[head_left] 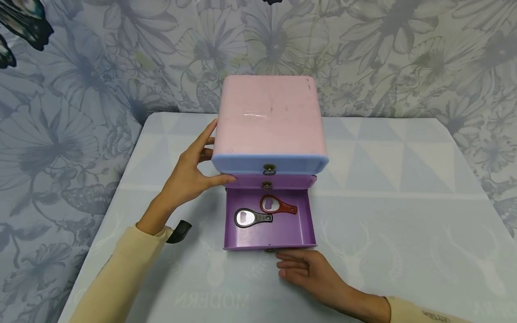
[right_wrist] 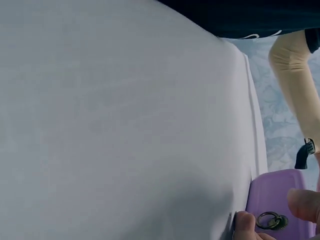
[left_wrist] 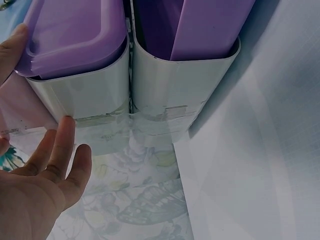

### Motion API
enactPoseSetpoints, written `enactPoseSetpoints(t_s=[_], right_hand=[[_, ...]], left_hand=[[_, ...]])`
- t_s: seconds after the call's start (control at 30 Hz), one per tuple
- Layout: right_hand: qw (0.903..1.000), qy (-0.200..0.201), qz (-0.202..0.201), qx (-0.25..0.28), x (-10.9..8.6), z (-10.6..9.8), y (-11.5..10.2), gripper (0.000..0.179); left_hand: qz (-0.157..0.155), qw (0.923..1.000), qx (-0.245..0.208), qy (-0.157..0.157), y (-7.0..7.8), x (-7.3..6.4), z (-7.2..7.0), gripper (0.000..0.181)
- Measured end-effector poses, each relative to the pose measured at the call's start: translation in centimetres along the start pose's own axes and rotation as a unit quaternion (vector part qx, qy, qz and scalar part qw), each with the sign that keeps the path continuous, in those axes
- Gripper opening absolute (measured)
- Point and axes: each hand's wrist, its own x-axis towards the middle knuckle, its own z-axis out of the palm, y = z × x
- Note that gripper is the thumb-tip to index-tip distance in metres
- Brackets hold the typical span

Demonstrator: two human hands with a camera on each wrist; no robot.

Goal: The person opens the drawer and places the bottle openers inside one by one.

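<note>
A small drawer cabinet (head_left: 269, 116) with a pink top stands on the table. Its bottom purple drawer (head_left: 291, 233) is pulled out, holding a black bottle opener (head_left: 252, 218) and a red-brown bottle opener (head_left: 278, 205). My left hand (head_left: 186, 177) is against the cabinet's left side, fingers extended, thumb on the edge of the middle purple drawer (head_left: 288, 181). In the left wrist view, fingertips touch the casing (left_wrist: 95, 95). My right hand (head_left: 311, 273) is at the bottom drawer's front, fingers loosely bent beside its ring pull (right_wrist: 270, 220); thumb and fingertip are apart.
The upper drawer has a blue front (head_left: 242, 163) with a ring pull. A patterned cover lies on the table (head_left: 387, 251). Floral cloth (head_left: 363, 58) hangs behind it. A black strap piece (head_left: 179, 232) sticks out at the left sleeve.
</note>
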Motion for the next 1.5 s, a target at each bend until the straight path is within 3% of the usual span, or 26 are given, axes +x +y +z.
enactPoseSetpoints(t_s=[0.3, 0.57, 0.8, 1.17, 1.5], right_hand=[[0.9987, 0.02, 0.036, 0.03, 1.1, 0.8, 0.1, 0.042], [0.9967, 0.053, 0.032, 0.054, 1.8, 1.4, 0.2, 0.027], [0.9952, 0.058, 0.043, 0.066, 2.7, 1.5, -0.3, 0.026], [0.995, 0.06, 0.054, 0.058, 5.3, 0.0, -1.3, 0.026], [0.9951, 0.074, 0.04, 0.052, 8.3, -1.4, -1.9, 0.026]], left_hand=[[0.004, 1.0, 0.003, 0.001, 0.0, 0.0, 0.0, 0.12], [0.005, 1.0, 0.004, 0.004, 0.1, 0.0, 0.0, 0.119], [0.007, 1.0, 0.005, 0.003, 0.0, -0.1, 0.0, 0.119], [0.007, 0.9999, 0.006, 0.004, 0.1, -0.1, -0.1, 0.12], [0.009, 1.0, 0.002, 0.0, -0.1, 0.0, 0.0, 0.118]])
